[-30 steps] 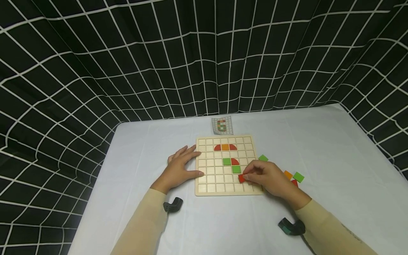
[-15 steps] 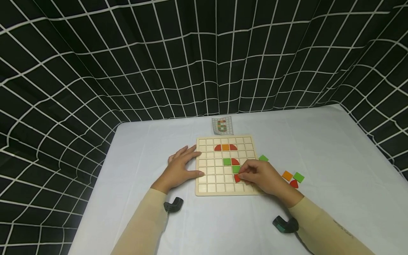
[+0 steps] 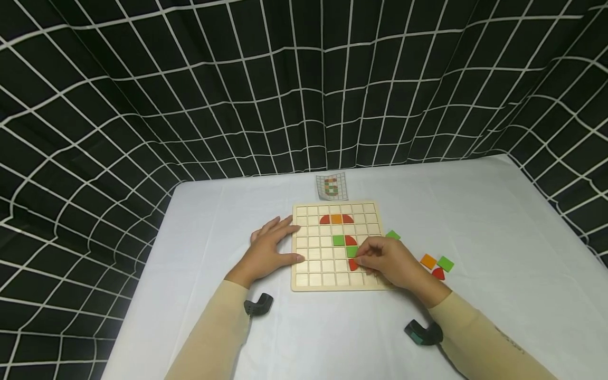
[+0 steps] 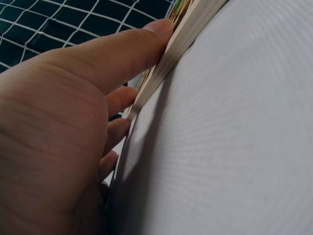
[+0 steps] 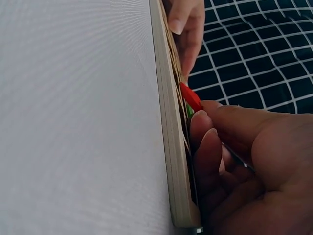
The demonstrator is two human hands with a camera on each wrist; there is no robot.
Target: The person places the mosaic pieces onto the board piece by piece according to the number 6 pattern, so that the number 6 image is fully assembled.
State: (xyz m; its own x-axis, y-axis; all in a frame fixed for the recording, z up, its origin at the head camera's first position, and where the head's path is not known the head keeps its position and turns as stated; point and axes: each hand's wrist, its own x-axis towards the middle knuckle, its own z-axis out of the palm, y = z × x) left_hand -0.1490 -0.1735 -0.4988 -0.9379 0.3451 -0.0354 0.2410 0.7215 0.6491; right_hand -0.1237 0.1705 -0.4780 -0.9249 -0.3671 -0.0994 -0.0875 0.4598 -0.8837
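In the head view a wooden grid board (image 3: 314, 267) lies on the table. My right hand (image 3: 390, 262) pinches a red tile (image 3: 353, 265) between thumb and fingers, low in the grid, right below a green tile (image 3: 352, 252). The right wrist view has this red tile (image 5: 191, 97) tilted, its free end at the board's surface; the fingers cover the rest. My left hand (image 3: 267, 249) is spread at the board's left side, fingertips and thumb on its edge. Set in the grid are another green square (image 3: 338, 240), red quarter-circles (image 3: 350, 240) and an orange square (image 3: 336, 219).
Right of the board lie loose tiles: an orange square (image 3: 428, 261), a green square (image 3: 445, 263) and a red rounded one (image 3: 438, 274). Another green tile (image 3: 392, 235) is by the board's right edge. Behind the board sits a small pattern card (image 3: 331, 187).
My right hand has moved a little left with the red tile, bringing it under the lower green square. It has barely moved over the last half second. The left hand stays put.
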